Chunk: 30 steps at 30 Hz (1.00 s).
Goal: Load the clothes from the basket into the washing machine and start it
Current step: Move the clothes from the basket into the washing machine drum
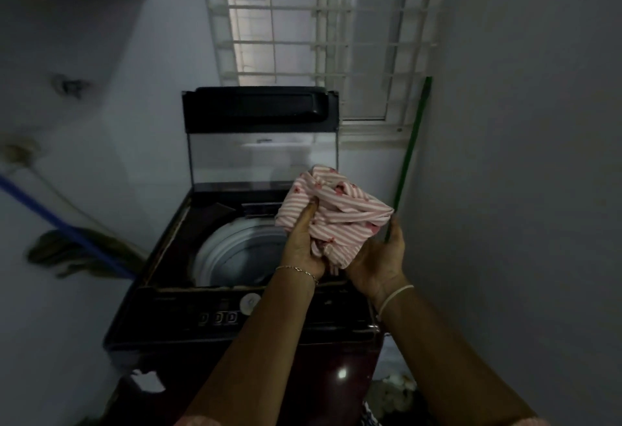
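Head view: a blue pole (57, 220) slants across the left wall beside the dark washing machine (188, 321). Its lid (262, 143) stands upright over the white drum (232, 257). Above the drum's right edge, the left hand (303, 247) digs curled fingers into a bunched pink-striped garment (340, 207). The right hand (377, 260) cups it from underneath. A green stick (412, 153) leans in the corner just behind.

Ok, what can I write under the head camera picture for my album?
Left hand and right hand hold a bunched pink-striped garment over the open top-loading washing machine.
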{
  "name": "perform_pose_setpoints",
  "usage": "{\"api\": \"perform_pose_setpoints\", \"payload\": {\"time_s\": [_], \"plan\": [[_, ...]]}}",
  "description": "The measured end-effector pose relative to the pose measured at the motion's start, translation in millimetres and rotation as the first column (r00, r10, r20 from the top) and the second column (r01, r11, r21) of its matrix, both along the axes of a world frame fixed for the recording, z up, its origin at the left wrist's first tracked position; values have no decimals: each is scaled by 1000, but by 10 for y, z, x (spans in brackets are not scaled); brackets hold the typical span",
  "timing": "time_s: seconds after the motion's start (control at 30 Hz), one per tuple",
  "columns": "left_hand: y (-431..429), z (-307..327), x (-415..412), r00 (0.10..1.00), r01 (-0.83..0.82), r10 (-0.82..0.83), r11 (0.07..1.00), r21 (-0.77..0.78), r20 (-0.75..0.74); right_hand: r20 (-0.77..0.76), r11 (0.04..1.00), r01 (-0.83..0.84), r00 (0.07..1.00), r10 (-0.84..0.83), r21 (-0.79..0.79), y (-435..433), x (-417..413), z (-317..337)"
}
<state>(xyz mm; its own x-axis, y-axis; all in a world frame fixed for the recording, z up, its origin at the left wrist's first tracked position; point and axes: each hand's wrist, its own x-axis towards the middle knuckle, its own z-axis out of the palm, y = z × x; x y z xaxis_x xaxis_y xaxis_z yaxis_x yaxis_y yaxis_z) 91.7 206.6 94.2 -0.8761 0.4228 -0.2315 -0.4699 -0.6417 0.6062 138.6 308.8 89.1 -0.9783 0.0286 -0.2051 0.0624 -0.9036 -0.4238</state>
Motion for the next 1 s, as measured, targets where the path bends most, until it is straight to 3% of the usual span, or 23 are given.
{"api": "perform_pose_setpoints", "payload": {"time_s": [0.1, 0.3, 0.47, 0.63, 0.77, 1.0], "plan": [[-315, -35, -282, 1000, -22, 22, 998, -62, 7, -33, 1000, 19, 999, -18, 10, -284, -311, 36], [-828, -36, -957, 998, -49, 49, 999, 2, -28, -84, 998, -48, 995, 51, 40, -711, -1035, 25], [-1055, -255, -1558, 998, -65, 64, 988, -137, -8, -60, 994, -80, 995, 84, 69, -968, -1624, -185], [-1267, -595, -1954, 999, -14, 26, 972, -235, 47, 30, 982, -89, 996, 85, 169, -1077, -2033, -541], [-1431, -847, -2121, 991, 91, -53, 940, -329, 122, 204, 939, -200, 968, 145, 280, -1038, -2216, -742], [-1587, -1263, -2316, 964, 255, -190, 865, -432, 188, 342, 928, -319, 908, 241, 193, -1011, -2395, -1254]]}}
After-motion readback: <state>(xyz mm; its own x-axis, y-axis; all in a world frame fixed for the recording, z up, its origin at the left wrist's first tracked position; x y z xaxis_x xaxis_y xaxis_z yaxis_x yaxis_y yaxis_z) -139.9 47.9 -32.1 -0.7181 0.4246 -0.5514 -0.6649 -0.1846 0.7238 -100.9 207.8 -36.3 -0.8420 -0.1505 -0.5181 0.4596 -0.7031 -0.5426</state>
